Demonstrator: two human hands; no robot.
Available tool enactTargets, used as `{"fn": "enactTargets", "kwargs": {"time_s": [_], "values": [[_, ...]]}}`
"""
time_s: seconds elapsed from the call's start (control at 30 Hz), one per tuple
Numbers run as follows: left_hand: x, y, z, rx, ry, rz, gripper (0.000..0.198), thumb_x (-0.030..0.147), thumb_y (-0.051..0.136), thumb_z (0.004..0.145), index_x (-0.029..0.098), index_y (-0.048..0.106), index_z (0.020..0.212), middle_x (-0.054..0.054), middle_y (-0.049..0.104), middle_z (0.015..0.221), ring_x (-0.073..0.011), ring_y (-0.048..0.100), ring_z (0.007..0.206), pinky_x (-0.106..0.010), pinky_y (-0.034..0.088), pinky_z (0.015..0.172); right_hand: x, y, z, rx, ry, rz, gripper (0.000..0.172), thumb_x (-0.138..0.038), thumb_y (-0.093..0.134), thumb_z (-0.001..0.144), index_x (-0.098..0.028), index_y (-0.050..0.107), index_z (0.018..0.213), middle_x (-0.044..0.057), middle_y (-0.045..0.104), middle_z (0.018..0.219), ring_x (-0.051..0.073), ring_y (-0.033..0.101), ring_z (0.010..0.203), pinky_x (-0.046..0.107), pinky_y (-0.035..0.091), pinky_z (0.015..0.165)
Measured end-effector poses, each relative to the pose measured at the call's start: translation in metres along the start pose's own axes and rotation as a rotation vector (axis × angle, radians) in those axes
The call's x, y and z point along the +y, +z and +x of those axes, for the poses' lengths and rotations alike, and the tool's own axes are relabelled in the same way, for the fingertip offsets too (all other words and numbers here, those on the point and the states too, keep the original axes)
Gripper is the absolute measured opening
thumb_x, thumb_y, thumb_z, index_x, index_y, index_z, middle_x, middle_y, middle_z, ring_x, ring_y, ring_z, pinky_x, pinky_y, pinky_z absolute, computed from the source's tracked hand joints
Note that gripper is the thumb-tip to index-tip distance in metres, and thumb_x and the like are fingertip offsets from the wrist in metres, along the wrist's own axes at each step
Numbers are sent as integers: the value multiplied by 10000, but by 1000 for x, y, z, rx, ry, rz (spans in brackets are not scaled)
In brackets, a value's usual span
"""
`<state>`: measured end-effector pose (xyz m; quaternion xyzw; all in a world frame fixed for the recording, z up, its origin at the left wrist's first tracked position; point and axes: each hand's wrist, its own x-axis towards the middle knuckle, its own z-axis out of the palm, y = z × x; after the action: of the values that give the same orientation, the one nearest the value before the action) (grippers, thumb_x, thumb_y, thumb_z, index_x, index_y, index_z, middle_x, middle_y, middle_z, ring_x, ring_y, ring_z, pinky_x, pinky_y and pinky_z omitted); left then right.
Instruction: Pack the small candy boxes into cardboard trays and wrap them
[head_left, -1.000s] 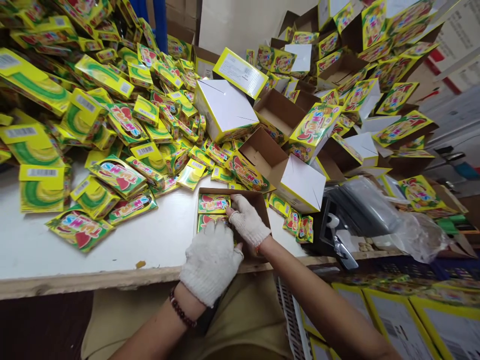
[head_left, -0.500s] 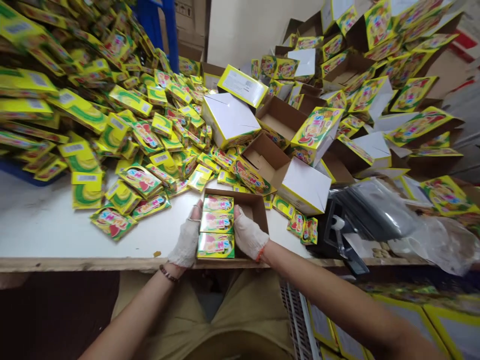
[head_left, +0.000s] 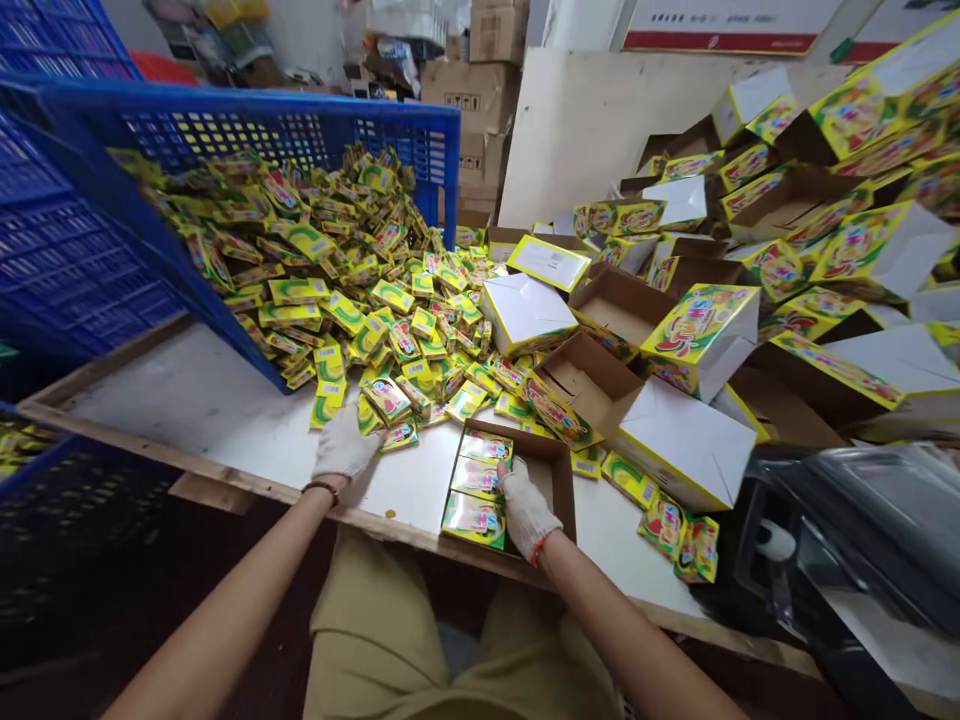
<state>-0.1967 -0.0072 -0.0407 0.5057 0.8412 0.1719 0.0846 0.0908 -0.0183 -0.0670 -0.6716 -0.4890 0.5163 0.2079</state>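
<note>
Inside the open carton (head_left: 559,478), the right hand (head_left: 527,508) covers the floor beside the three packets (head_left: 477,492), so what lies under it cannot be told. Left of the carton, the left hand (head_left: 343,447) buries its fingertips among the loose packets (head_left: 390,398), and no grip can be made out. Farther left, the blue crate (head_left: 225,125) runs off the edge. Right of the carton, the black machine (head_left: 862,540) is cut off too. The packet lettering is too small to read.

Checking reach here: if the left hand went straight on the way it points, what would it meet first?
Most likely the nearest yellow packets, lying on the table just beyond the fingertips of the left hand. Whether it touches one of them now, the picture does not settle.
</note>
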Motion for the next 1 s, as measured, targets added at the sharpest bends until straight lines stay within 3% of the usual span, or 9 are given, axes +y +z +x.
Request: {"fn": "enactTargets", "kwargs": {"time_s": [0.07, 0.13, 0.23, 0.33, 0.5, 0.6, 0.7, 0.83, 1.0], "values": [[-15, -13, 9, -86, -18, 73, 269, 426, 524, 852, 204, 631, 960, -104, 691, 1017, -269, 635, 956, -346, 470, 788, -7, -4, -7, 14, -1, -60, 732, -581, 380, 943, -170, 296, 1543, 206, 552, 1421, 300, 590, 1257, 401, 453, 994], [-24, -24, 10, -75, -43, 107, 281, 376, 394, 916, 208, 617, 884, -101, 694, 955, -248, 635, 883, -328, 434, 707, -12, -10, -15, 43, -12, -102, 744, -525, 401, 940, -156, 244, 1567, 209, 544, 1427, 306, 579, 1276, 416, 456, 1002], [-26, -33, 7, -36, -49, 156, 292, 384, 362, 934, 204, 591, 957, -120, 685, 1058, -246, 623, 947, -317, 412, 702, -17, -20, -24, 126, -103, -101, 770, -432, 494, 898, -175, 226, 1574, 173, 507, 1475, 303, 520, 1342, 435, 438, 1052], [-18, -31, 10, -76, 8, 180, 346, 501, 480, 882, 196, 579, 1011, -126, 679, 1070, -251, 627, 958, -308, 421, 712, -19, -26, -30, 152, -247, -13, 675, -339, 546, 851, -200, 384, 1491, 122, 486, 1505, 274, 471, 1385, 414, 398, 1122], [-8, -24, 28, -131, 58, 219, 331, 433, 513, 851, 159, 588, 1020, -183, 666, 1098, -297, 631, 1007, -343, 436, 779, -11, -33, -37, 32, -382, 200, 422, -282, 519, 829, -190, 558, 1239, 121, 635, 1320, 244, 585, 1256, 370, 465, 1065], [-11, -23, 33, -149, 60, 210, 315, 401, 513, 837, 155, 595, 1017, -184, 681, 1037, -305, 648, 962, -355, 441, 772, -4, -40, -43, 29, -415, 182, 321, -285, 517, 814, -186, 592, 1110, 117, 685, 1192, 259, 625, 1171, 385, 495, 1014], [-14, -23, 36, -121, 44, 167, 409, 481, 556, 798, 148, 594, 1033, -205, 671, 1083, -327, 646, 973, -368, 454, 764, -2, -46, -46, 14, -410, 95, 219, -266, 494, 818, -204, 607, 995, 82, 718, 1086, 257, 659, 1068, 391, 512, 965], [-15, -30, 44, -41, -45, 65, 310, 444, 493, 830, 154, 602, 854, -200, 685, 929, -344, 644, 900, -404, 465, 736, -7, -48, -46, -10, -421, -16, 176, -249, 483, 844, -205, 625, 939, 63, 731, 1014, 247, 665, 1000, 378, 516, 921], [-7, -46, 25, 106, -120, -127, 422, 459, 292, 937, 139, 562, 989, -134, 666, 864, -299, 635, 843, -393, 486, 684, -39, -57, -50, 59, -702, -266, 239, -200, 457, 911, -193, 661, 1034, 90, 699, 1063, 230, 635, 1019, 369, 490, 940]]}}
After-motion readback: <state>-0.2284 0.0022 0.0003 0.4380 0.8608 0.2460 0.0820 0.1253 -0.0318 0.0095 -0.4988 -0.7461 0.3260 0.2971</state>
